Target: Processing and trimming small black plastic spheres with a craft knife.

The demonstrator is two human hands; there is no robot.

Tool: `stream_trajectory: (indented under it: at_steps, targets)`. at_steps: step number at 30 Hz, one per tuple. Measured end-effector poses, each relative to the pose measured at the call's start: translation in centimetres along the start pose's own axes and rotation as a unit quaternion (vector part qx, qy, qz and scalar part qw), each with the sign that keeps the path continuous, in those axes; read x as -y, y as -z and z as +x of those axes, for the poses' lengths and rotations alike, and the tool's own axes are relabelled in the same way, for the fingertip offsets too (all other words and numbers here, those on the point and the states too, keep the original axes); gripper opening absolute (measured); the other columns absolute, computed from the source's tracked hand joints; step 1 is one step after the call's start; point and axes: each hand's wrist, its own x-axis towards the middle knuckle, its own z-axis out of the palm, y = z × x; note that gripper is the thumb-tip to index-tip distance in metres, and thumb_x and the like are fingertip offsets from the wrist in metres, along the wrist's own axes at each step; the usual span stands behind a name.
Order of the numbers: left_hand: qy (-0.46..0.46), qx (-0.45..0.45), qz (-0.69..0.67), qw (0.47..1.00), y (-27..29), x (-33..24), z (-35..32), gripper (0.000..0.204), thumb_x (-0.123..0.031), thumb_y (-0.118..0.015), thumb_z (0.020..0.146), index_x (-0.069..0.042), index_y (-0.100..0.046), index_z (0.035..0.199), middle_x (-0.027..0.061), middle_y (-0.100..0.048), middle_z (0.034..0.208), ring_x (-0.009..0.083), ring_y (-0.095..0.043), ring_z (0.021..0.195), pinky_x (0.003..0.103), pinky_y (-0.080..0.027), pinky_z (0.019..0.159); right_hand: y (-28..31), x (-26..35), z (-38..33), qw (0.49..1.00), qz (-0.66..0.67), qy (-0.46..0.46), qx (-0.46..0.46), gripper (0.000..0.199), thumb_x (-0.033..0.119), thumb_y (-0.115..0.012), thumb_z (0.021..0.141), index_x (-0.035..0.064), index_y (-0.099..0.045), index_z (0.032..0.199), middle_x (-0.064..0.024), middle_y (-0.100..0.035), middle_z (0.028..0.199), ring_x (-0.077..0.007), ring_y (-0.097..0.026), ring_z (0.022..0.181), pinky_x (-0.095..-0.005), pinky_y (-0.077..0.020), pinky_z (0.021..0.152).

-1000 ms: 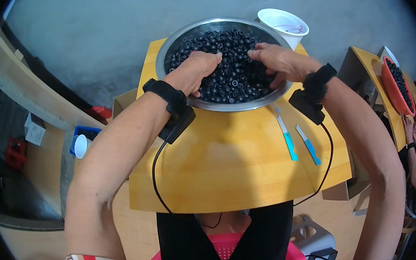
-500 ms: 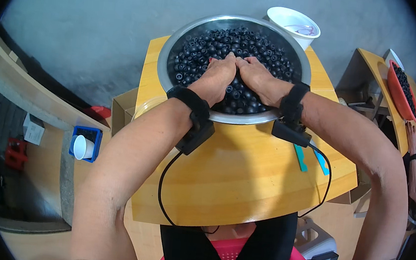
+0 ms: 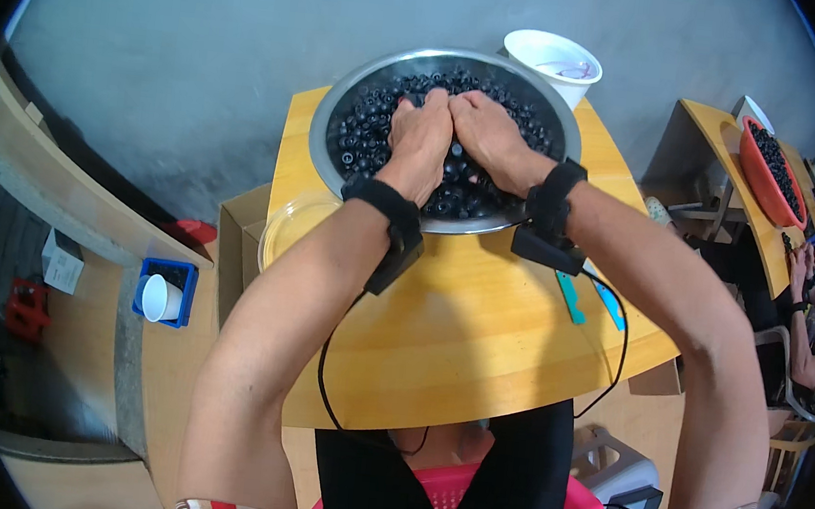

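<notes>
A wide steel bowl (image 3: 328,114) of small black round pieces (image 3: 365,133), some with hollow ends, stands at the far side of the yellow table (image 3: 477,350). Both of my hands are down in it, side by side and touching near the thumbs. The fingers of my left hand (image 3: 421,138) curl in among the pieces. My right hand (image 3: 492,140) bends inward against it, its fingertips mostly out of sight. Whatever lies between the palms is hidden. Each wrist wears a black strap with a black box and a cable.
Behind the bowl is a white tub (image 3: 554,55); a clear round container (image 3: 282,233) sits by my left forearm. Teal (image 3: 570,298) and blue (image 3: 609,303) flat strips lie under my right forearm. Another person's hands (image 3: 800,273) are at a side table with a red basin (image 3: 764,171).
Both hands have moved slightly toward the bowl's far rim, staying together and curled among the pieces. The whole view has shifted a little.
</notes>
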Motion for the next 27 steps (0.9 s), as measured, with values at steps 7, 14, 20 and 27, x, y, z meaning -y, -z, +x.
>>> stream_trajectory:
  at_steps: [7, 14, 20, 27]
  targets:
    - [0.007, -0.062, -0.009, 0.998, 0.6, 1.5, -0.1, 0.065, -0.034, -0.048, 0.076, 0.008, -0.036, 0.124, 0.0270, -0.041, 0.125, 0.0342, -0.040, 0.118, 0.035, -0.032, 0.096, -0.5, 0.8, -1.4, 0.999, 0.006, -0.018, 0.026, 0.042, 0.034, -0.038, 0.083, 0.0072, -0.053, 0.113, -0.0182, -0.056, 0.109, -0.0344, -0.057, 0.092, -0.0389, -0.0486, 0.075]
    - [-0.009, -0.057, -0.053, 0.997, 2.4, -0.5, -2.5, 0.058, -0.029, -0.048, 0.077, 0.007, -0.035, 0.121, 0.0206, -0.045, 0.112, 0.0269, -0.047, 0.099, 0.034, -0.041, 0.079, -0.5, 3.2, -3.5, 0.996, -0.034, 0.079, -0.018, 0.042, 0.032, -0.038, 0.082, 0.0026, -0.054, 0.107, -0.0183, -0.059, 0.098, -0.0303, -0.061, 0.073, -0.0349, -0.0511, 0.061]
    - [-0.041, -0.085, -0.097, 0.991, 2.8, -1.5, -6.3, 0.044, -0.024, -0.048, 0.079, 0.007, -0.040, 0.111, 0.0143, -0.052, 0.096, 0.0189, -0.053, 0.083, 0.031, -0.045, 0.066, 0.5, 4.7, -7.1, 0.993, -0.056, 0.103, -0.034, 0.041, 0.030, -0.038, 0.082, 0.0025, -0.053, 0.108, -0.0194, -0.058, 0.102, -0.0347, -0.058, 0.088, -0.0390, -0.0469, 0.075]
    - [-0.074, -0.004, -0.167, 0.983, 1.8, 0.4, -13.6, 0.056, -0.026, -0.051, 0.076, 0.014, -0.038, 0.113, 0.0227, -0.050, 0.108, 0.0264, -0.052, 0.095, 0.035, -0.044, 0.077, 1.8, 2.4, -13.3, 0.988, -0.057, 0.117, -0.084, 0.036, 0.032, -0.038, 0.082, 0.0039, -0.059, 0.091, -0.0209, -0.058, 0.100, -0.0379, -0.052, 0.097, -0.0406, -0.0410, 0.084]
